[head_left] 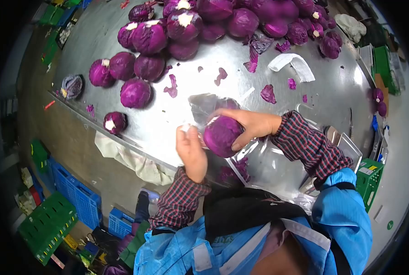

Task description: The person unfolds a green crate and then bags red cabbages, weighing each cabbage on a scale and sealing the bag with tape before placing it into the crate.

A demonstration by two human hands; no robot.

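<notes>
The right hand [250,123] grips a small red cabbage [219,136] over the steel table [332,87], close to its near edge, while the left hand [190,151] pinches clear film [203,106] beside it. The head is deep purple, smooth and nearly round: no long axis shows, and the stalk end is hidden. Bare steel with leaf scraps [267,93] separates it from the heaped cabbages [186,27].

1. Shirt: dark red/navy plaid check. Left sleeve [179,201] lower centre, right sleeve [310,146] centre right.
2. Over it: bright blue jacket [346,220] across bottom of frame, with white strip trim at the front.
3. Black panel [245,211] at chest.
4. Left hand [191,153] and right hand [250,123] bare.
</notes>
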